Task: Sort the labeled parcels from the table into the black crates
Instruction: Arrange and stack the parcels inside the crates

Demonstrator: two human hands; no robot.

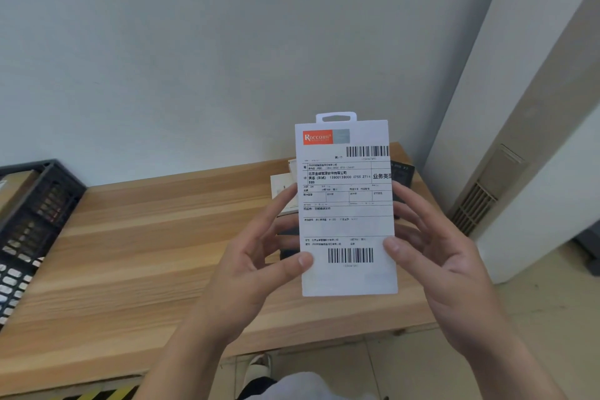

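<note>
White labelled parcel (346, 208), upright at frame centre, pinched at its side edges by left hand (256, 256) and right hand (435, 253) above worktop (130, 253); black crate (35, 221) far left.

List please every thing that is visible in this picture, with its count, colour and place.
parcel: one, white with a printed label, an orange logo and barcodes, held upright above the table
table: one, light wood, across the lower half of the view
crate: one in view, black, on the table at the left edge, with a brown box inside
other parcels: a few, pale and dark, on the far part of the table, mostly hidden behind the held parcel; exact count cannot be told
wall: white, behind the table
vent: one, beige, low on the right
left hand: pinches the parcel's left edge
right hand: pinches the parcel's right edge
</note>
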